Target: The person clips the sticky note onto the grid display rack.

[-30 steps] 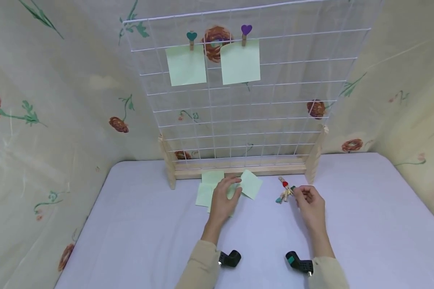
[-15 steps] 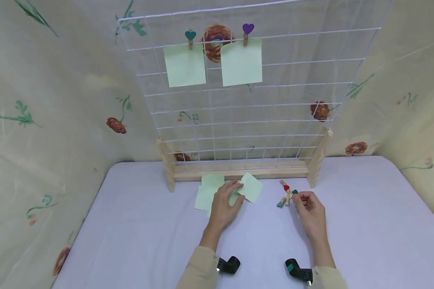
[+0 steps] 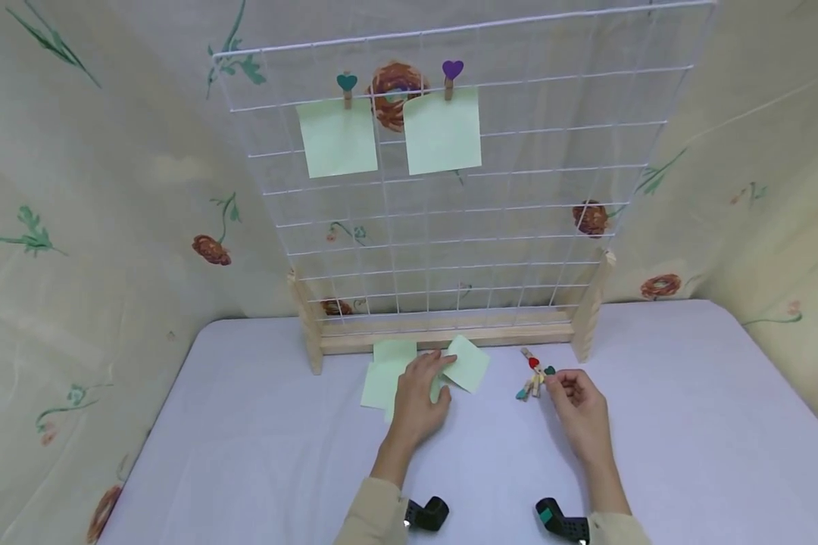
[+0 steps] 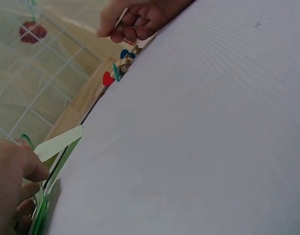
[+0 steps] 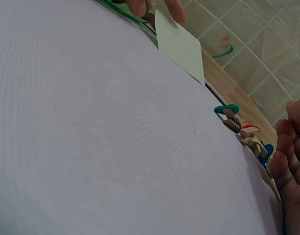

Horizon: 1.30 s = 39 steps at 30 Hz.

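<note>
Several pale green paper notes point(image 3: 382, 386) lie overlapping on the table by the wooden stand. My left hand point(image 3: 419, 397) rests over them, thumb apart from the loosely bent fingers; one note point(image 5: 179, 46) tilts up beside its fingertips. Farther right is a small pile of wooden clothespins with hearts point(image 3: 534, 382), in red, teal and a darker colour. My right hand point(image 3: 578, 409) hovers just beside and above this pile, fingers loosely curled and thumb near the index finger. In the left wrist view, the right hand point(image 4: 132, 22) is apart from the clothespins, with nothing plainly held.
A white wire grid point(image 3: 518, 189) leans back in a wooden stand point(image 3: 450, 338) behind the notes. Two notes point(image 3: 443, 136) hang high on it from a teal-heart clothespin point(image 3: 347, 87) and a purple-heart clothespin point(image 3: 452, 76). Floral cloth point(image 3: 109, 189) surrounds the white-covered table point(image 3: 279, 454).
The head view has shifted slightly, so the scene sits a little lower and more to the left. Both hands stay over the same spots; notes and clothespins have not visibly moved.
</note>
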{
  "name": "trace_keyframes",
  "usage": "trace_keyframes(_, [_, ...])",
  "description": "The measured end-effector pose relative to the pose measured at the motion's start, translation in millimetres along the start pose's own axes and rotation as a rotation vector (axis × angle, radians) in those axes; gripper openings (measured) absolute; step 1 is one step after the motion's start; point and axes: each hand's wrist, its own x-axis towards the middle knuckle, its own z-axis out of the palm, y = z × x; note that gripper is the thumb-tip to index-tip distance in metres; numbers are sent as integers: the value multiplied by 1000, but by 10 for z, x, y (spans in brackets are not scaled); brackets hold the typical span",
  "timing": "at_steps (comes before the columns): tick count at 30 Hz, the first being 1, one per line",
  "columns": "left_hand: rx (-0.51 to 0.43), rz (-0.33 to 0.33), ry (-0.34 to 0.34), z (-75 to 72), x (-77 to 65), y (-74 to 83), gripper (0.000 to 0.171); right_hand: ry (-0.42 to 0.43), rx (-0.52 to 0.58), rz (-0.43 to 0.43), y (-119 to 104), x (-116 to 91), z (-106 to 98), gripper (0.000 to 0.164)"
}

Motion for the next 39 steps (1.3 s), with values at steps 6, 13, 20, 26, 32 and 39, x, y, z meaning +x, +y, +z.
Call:
trace_keyframes(6, [76, -14, -3, 16, -27, -17, 42, -25, 12, -13, 15, -9, 11, 23])
trace_keyframes(13, [-31, -45, 69, 18, -51, -27, 36, -22, -6, -11, 11, -19, 5, 22])
trace_keyframes(20, [-157, -17, 127, 0, -63, -47, 38, -21, -15, -9, 28, -55, 2, 23])
trace_keyframes(26, [-166, 35, 196, -55, -93, -84, 34, -44, 48, -18, 22, -80, 49, 22])
trace_keyframes(32, [-215, 81, 235, -85, -83, -96, 31, -43, 57, -27, 17, -68, 83, 20])
trace_keyframes(39, [-300, 93, 305, -30, 21, -34, 36, -4, 14, -45, -12, -10, -19, 21])
